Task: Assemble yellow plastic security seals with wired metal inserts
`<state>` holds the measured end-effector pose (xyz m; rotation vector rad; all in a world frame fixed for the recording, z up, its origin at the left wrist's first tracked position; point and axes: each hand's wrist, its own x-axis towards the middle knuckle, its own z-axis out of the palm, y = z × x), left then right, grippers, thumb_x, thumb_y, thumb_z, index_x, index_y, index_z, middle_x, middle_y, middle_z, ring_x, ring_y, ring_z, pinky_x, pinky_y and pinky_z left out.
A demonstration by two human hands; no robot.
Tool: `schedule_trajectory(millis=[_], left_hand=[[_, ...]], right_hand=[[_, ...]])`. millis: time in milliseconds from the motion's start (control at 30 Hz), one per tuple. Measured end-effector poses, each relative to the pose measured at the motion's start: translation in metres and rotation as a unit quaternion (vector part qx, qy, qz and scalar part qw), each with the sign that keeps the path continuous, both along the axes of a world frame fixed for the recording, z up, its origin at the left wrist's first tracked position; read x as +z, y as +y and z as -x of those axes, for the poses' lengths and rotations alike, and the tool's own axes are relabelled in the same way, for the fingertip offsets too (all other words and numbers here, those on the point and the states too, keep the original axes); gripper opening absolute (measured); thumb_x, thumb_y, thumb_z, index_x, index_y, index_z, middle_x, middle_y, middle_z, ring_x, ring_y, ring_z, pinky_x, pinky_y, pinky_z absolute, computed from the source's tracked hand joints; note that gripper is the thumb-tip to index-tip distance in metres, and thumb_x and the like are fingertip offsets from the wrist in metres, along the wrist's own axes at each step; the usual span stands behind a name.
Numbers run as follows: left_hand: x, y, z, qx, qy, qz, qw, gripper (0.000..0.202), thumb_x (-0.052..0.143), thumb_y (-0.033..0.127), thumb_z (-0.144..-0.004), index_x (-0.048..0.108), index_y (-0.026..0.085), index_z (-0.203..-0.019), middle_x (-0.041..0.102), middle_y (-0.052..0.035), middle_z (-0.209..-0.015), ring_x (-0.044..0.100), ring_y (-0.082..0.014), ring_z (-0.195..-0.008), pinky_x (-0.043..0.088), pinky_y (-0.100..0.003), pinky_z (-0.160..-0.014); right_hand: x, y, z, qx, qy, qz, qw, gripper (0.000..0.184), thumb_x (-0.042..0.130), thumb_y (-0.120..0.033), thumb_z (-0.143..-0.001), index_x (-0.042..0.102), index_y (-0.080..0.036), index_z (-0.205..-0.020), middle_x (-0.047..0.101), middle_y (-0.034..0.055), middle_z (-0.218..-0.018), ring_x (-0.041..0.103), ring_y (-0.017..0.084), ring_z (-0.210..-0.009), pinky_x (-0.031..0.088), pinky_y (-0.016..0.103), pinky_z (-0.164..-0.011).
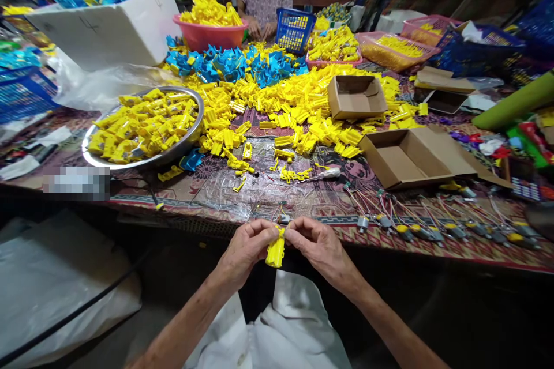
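Just off the near edge of the patterned cloth-covered table, the left hand and right hand come together, clamped on a small yellow moulded plastic part hanging between them.

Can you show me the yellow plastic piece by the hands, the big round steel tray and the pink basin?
Yellow plastic piece [276,251]: head view, on its lower body below the fingers.
Round steel tray [199,127]: head view, on its right rim.
Pink plastic basin [203,37]: head view, on its outer wall.
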<state>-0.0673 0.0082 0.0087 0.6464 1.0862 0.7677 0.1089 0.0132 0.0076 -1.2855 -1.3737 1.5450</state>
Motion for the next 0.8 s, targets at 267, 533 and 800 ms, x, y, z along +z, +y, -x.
schedule_trajectory(millis=[267, 533, 800], left_hand=[[-0.003, 0.001, 0.001, 0.004, -0.007, -0.009, 1.000, 0.023, 0.074, 0.036, -0.075, 0.065, 0.016, -0.081, 0.060, 0.0004, -0.071, 0.051, -0.0082, -0.059, 0.038, -0.018, -0.054], [0.000, 0.000, 0.001, -0.002, -0.057, -0.004, 0.998, 0.025, 0.075, 0.038, -0.076, 0.067, 0.015, -0.081, 0.063, -0.0017, -0.074, 0.052, -0.0088, -0.061, 0.040, -0.019, -0.056], [0.002, -0.001, 0.001, -0.003, -0.071, 0.003, 0.997, 0.024, 0.073, 0.037, -0.078, 0.066, 0.015, -0.083, 0.064, -0.0022, -0.077, 0.055, -0.0092, -0.064, 0.041, -0.019, -0.058]], right_hand=[[-0.003, 0.001, -0.003, 0.004, 0.003, 0.005, 1.000, 0.023, 0.065, -0.041, -0.086, 0.066, -0.018, -0.082, 0.066, 0.0001, -0.074, 0.056, 0.012, -0.065, 0.042, 0.024, -0.060], [0.002, 0.005, -0.006, -0.007, 0.125, 0.127, 0.984, 0.036, 0.071, -0.051, -0.078, 0.065, -0.016, -0.075, 0.063, 0.0011, -0.071, 0.045, 0.008, -0.053, 0.035, 0.022, -0.048], [-0.002, 0.003, -0.011, 0.002, 0.311, 0.259, 0.914, 0.029, 0.079, -0.040, -0.076, 0.064, -0.016, -0.079, 0.061, 0.0023, -0.082, 0.047, 0.008, -0.065, 0.038, 0.018, -0.051]])
